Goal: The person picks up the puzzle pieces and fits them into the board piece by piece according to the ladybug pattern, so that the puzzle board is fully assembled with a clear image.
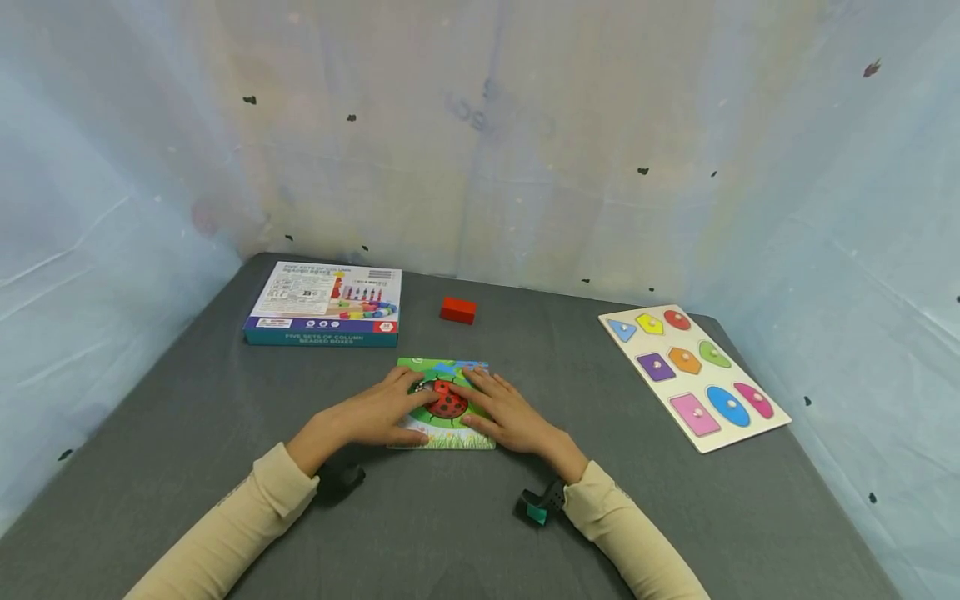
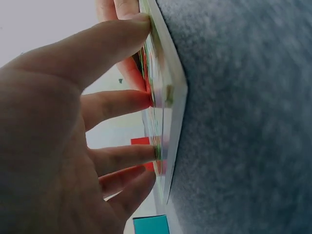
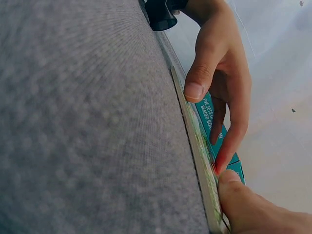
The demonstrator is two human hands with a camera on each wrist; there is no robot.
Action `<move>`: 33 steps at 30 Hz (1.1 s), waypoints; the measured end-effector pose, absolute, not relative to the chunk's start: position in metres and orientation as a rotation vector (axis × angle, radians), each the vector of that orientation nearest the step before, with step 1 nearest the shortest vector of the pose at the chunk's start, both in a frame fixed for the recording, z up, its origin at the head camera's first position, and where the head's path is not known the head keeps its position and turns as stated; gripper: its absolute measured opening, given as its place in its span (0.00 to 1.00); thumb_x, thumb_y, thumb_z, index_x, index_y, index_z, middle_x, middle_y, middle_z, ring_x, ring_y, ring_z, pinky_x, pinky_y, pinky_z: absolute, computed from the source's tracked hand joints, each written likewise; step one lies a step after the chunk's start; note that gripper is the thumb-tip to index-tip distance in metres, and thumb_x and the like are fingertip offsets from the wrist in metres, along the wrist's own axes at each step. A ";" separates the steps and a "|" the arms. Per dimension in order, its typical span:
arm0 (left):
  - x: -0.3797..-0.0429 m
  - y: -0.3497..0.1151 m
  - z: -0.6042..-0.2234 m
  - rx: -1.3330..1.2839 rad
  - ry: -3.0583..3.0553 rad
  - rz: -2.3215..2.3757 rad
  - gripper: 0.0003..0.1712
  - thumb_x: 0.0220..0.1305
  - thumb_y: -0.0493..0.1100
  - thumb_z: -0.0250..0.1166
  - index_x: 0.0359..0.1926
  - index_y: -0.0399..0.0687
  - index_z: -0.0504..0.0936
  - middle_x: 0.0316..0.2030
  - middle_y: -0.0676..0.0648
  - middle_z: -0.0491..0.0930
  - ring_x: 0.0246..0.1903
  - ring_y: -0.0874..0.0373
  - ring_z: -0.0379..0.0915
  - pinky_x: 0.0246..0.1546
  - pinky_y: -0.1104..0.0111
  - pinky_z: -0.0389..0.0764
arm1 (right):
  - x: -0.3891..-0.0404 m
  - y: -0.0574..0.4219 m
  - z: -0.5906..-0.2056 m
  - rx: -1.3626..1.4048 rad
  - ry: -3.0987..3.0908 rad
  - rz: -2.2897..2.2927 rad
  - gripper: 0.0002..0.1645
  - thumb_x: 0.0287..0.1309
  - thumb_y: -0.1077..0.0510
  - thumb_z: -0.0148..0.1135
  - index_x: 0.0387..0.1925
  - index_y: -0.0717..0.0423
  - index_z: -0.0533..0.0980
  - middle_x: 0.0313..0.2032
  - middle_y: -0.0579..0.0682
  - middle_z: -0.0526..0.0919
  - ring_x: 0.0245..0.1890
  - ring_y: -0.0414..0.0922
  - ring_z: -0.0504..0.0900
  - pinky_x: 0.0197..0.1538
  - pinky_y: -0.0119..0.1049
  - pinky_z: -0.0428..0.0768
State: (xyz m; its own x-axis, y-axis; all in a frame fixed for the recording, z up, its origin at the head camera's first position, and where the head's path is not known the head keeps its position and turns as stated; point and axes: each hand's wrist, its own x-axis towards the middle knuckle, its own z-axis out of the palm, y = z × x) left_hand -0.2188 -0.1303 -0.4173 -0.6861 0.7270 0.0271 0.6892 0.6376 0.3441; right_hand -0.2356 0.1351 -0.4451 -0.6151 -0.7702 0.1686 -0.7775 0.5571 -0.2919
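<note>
A thin square board with a ladybug picture [image 1: 453,439] lies flat on the dark grey table, in the middle of the head view. My left hand [image 1: 378,412] rests its fingertips on the board's left side. From the right, my right hand [image 1: 513,414] touches the board with spread fingers. In the left wrist view the left thumb and fingertips press the top face of the board [image 2: 168,97], and its pale edge lies along the cloth. The right wrist view shows the right thumb [image 3: 234,183] near the rim, facing the left hand. Neither hand curls round the board.
Behind the board sits a red block [image 1: 458,311]. A boxed bead set [image 1: 322,304] lies at the back left. On the right is a wooden peg board [image 1: 686,375] with coloured shapes. Pale sheeting [image 1: 480,150] hangs behind the table.
</note>
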 end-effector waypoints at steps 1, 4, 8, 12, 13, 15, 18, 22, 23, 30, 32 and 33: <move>-0.219 -0.130 -0.417 1.191 2.748 0.480 0.35 0.59 0.59 0.63 0.63 0.49 0.69 0.64 0.35 0.59 0.64 0.40 0.49 0.57 0.46 0.64 | -0.236 0.135 -0.446 1.362 -2.757 0.528 0.31 0.69 0.48 0.45 0.70 0.49 0.56 0.71 0.57 0.50 0.71 0.55 0.45 0.68 0.54 0.47; -0.220 -0.131 -0.416 1.185 2.764 0.442 0.34 0.60 0.58 0.62 0.64 0.51 0.68 0.64 0.35 0.60 0.64 0.40 0.51 0.58 0.43 0.61 | -0.237 0.135 -0.447 1.345 -2.767 0.527 0.31 0.69 0.47 0.45 0.70 0.48 0.55 0.71 0.56 0.50 0.71 0.54 0.44 0.68 0.52 0.46; -0.221 -0.135 -0.417 1.212 2.761 0.460 0.31 0.62 0.53 0.62 0.64 0.51 0.68 0.64 0.35 0.60 0.63 0.40 0.53 0.57 0.44 0.62 | -0.237 0.135 -0.449 1.353 -2.754 0.539 0.31 0.69 0.47 0.45 0.70 0.49 0.55 0.71 0.56 0.50 0.71 0.54 0.44 0.68 0.53 0.46; -0.222 -0.137 -0.417 1.241 2.764 0.468 0.29 0.63 0.51 0.61 0.64 0.51 0.69 0.64 0.35 0.61 0.62 0.40 0.54 0.56 0.44 0.64 | -0.237 0.135 -0.450 1.359 -2.736 0.544 0.31 0.69 0.47 0.45 0.70 0.50 0.56 0.71 0.57 0.50 0.71 0.55 0.45 0.68 0.54 0.47; -0.222 -0.137 -0.417 1.243 2.763 0.471 0.29 0.63 0.51 0.61 0.64 0.51 0.69 0.64 0.35 0.61 0.62 0.39 0.54 0.56 0.44 0.64 | -0.237 0.135 -0.450 1.357 -2.736 0.548 0.31 0.69 0.47 0.45 0.70 0.50 0.56 0.71 0.57 0.50 0.71 0.55 0.45 0.68 0.53 0.47; -0.222 -0.138 -0.417 1.233 2.757 0.486 0.29 0.63 0.50 0.61 0.64 0.51 0.69 0.64 0.35 0.61 0.63 0.39 0.54 0.56 0.44 0.64 | -0.237 0.136 -0.450 1.354 -2.739 0.547 0.31 0.69 0.48 0.45 0.70 0.49 0.56 0.71 0.57 0.50 0.71 0.54 0.45 0.68 0.53 0.47; -0.221 -0.138 -0.417 1.205 2.741 0.512 0.29 0.63 0.50 0.62 0.64 0.52 0.69 0.64 0.34 0.59 0.63 0.39 0.52 0.56 0.43 0.63 | -0.236 0.136 -0.450 1.351 -2.749 0.547 0.31 0.69 0.48 0.45 0.70 0.49 0.55 0.71 0.56 0.50 0.71 0.54 0.45 0.68 0.52 0.47; -0.222 -0.136 -0.417 1.182 2.737 0.528 0.29 0.62 0.51 0.62 0.64 0.54 0.69 0.66 0.34 0.55 0.64 0.39 0.50 0.56 0.44 0.64 | -0.235 0.136 -0.450 1.342 -2.756 0.549 0.31 0.69 0.47 0.45 0.70 0.48 0.55 0.71 0.56 0.50 0.71 0.54 0.44 0.68 0.52 0.46; -0.222 -0.136 -0.417 1.180 2.739 0.524 0.29 0.62 0.52 0.62 0.64 0.55 0.69 0.66 0.34 0.55 0.64 0.39 0.49 0.56 0.44 0.64 | -0.235 0.137 -0.450 1.339 -2.756 0.551 0.31 0.69 0.47 0.45 0.70 0.48 0.55 0.71 0.56 0.50 0.71 0.54 0.44 0.68 0.53 0.47; -0.226 -0.136 -0.419 1.179 2.733 0.548 0.30 0.62 0.53 0.62 0.64 0.54 0.68 0.65 0.33 0.56 0.63 0.38 0.51 0.55 0.44 0.65 | -0.235 0.137 -0.449 1.338 -2.755 0.592 0.32 0.69 0.48 0.46 0.70 0.48 0.56 0.71 0.56 0.50 0.71 0.54 0.44 0.68 0.54 0.46; -0.227 -0.136 -0.420 1.177 2.730 0.597 0.32 0.60 0.53 0.63 0.64 0.52 0.68 0.64 0.34 0.55 0.62 0.39 0.52 0.54 0.45 0.66 | -0.236 0.138 -0.447 1.347 -2.772 0.646 0.32 0.69 0.48 0.46 0.71 0.48 0.54 0.71 0.56 0.49 0.71 0.54 0.44 0.68 0.54 0.45; -0.227 -0.136 -0.420 1.181 2.733 0.619 0.32 0.60 0.53 0.64 0.64 0.50 0.68 0.64 0.35 0.55 0.61 0.39 0.52 0.54 0.46 0.66 | -0.236 0.138 -0.446 1.351 -2.785 0.680 0.33 0.69 0.48 0.46 0.71 0.48 0.53 0.71 0.56 0.49 0.71 0.54 0.43 0.68 0.54 0.45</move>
